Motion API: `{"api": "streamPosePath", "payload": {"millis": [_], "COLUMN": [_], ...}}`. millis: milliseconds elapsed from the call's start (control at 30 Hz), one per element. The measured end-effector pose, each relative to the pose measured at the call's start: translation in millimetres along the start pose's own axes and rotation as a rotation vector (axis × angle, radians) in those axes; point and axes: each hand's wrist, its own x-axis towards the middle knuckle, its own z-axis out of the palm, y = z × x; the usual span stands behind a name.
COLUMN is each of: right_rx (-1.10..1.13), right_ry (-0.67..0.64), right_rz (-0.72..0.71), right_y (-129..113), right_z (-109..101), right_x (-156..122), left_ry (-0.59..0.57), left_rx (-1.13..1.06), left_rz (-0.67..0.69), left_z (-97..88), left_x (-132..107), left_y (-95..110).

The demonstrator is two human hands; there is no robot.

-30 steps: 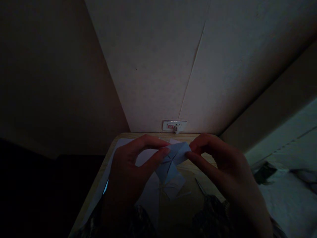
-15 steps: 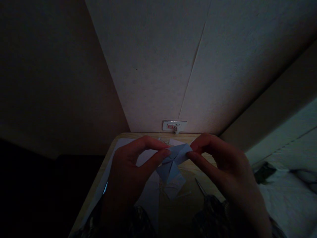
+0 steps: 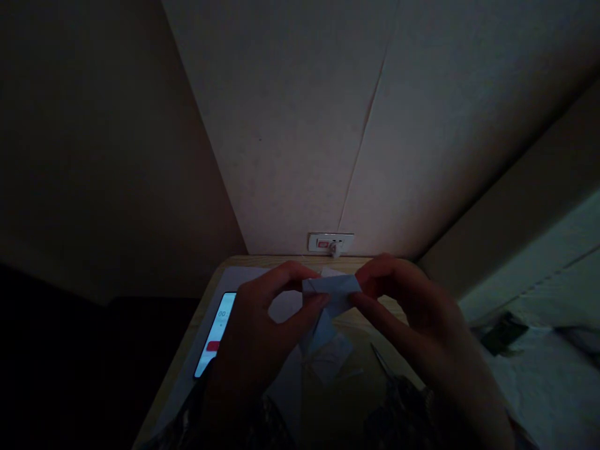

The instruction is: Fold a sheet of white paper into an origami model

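Between my two hands, above the small wooden table (image 3: 349,325), is a folded piece of light blue paper (image 3: 338,292) with crease lines. My left hand (image 3: 267,325) pinches its left side, thumb in front and fingers behind. With thumb and forefinger, my right hand (image 3: 417,319) grips the paper's right corner. A lower flap of the paper hangs down below my left thumb. Beneath it, a pale paper piece (image 3: 330,359) lies on the table. Near my right wrist, scissors (image 3: 382,359) point away from me, their handles lost in shadow.
A phone with a lit screen (image 3: 215,334) lies on a large white sheet (image 3: 285,381) at left. A wall socket (image 3: 330,242) with a plug sits just behind the table. White bedding (image 3: 544,387) is at the right. The room is dim.
The blue paper's upper part has folded over toward me, covering the centre where its creases met. My left hand has shifted slightly right, and the phone screen now shows.
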Motion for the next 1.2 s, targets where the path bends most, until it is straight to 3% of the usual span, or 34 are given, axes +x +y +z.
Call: {"api": "streamPosePath", "payload": {"millis": [200,400,633,900,1100,1200], "right_rx": [-0.047,-0.078,-0.094,-0.141,-0.111,-0.112], "right_ry": [-0.019,-0.008,-0.028,-0.046,-0.002,0.026], "right_rz": [-0.033,-0.040,-0.069,-0.252,-0.373,-0.408], "right_y": [-4.1,-4.5,-5.9,-9.7,-8.5,-8.6], "right_z": [-2.4,-2.0,-7.2,-5.5,-2.3,-3.6], "right_x": [0.9,2.0,0.1,-4.9,-9.3,-11.3], "left_ry": [-0.038,0.002,-0.068,-0.031,-0.048,0.021], "left_rx": [0.090,0.018,0.097,0.254,0.198,0.253], "left_rz": [0.048,-0.025,0.001,0.318,0.392,0.499], "left_z": [-1.6,4.6,0.6,1.8,-0.7,0.1], "left_x": [1.9,-2.0,-3.1,-4.3,-13.4,-16.2], "left_y": [-5.0,0.5,6.1,0.4,6.0,2.9]}}
